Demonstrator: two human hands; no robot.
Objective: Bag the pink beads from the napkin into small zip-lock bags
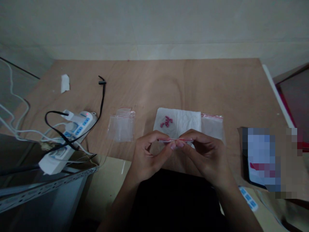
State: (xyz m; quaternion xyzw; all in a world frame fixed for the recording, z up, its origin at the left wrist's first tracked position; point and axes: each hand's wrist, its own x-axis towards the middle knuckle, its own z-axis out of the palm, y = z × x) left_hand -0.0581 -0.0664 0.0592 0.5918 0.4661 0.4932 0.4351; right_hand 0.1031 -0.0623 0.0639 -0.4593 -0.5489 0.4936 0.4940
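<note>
My left hand (149, 154) and my right hand (205, 153) meet in front of me, thumbs and fingertips pinched on the red-lined top edge of a clear zip bag (189, 140). The bag is seen nearly edge-on, and whether anything is inside I cannot tell. Just beyond my hands lies a white tissue (187, 120). Several small dark-pink pieces (166, 121) sit on its left part, too small to name. Another clear zip bag (212, 124) with a red seal lies at the tissue's right side. To the left rests a small pile of clear zip bags (123, 125).
A white power strip (80, 127) with plugs and tangled cables lies at the left table edge. A black cable (103, 93) reaches onto the wooden table (145, 80). A paper scrap (65, 83) lies far left. At right is a phone (260, 154), partly blurred out.
</note>
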